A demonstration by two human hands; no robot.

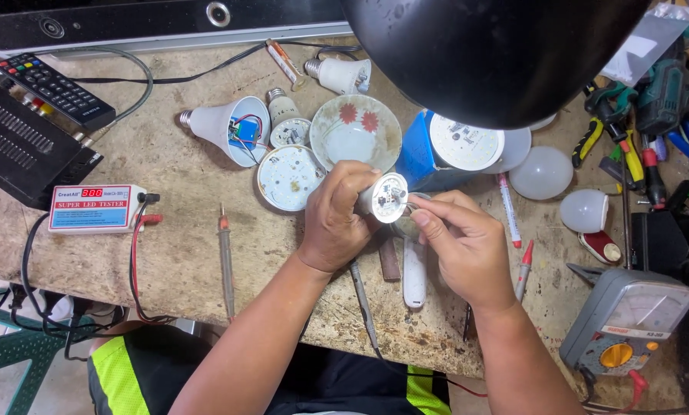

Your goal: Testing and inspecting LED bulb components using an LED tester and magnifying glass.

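Because the left hand [335, 219] only clamps the small bulb body [384, 197] while the right hand [460, 238] pinches at its 3 o'clock edge, it may slip onto the bench [183, 253].

Only 1 view is given, from a camera worn on the person's head. It looks steeply down and slightly forward over a worn, stained concrete-grey workbench [191, 253], close enough that both forearms fill the lower frame. A round black lamp shade [490, 54] hangs near the lens and blocks the upper right.
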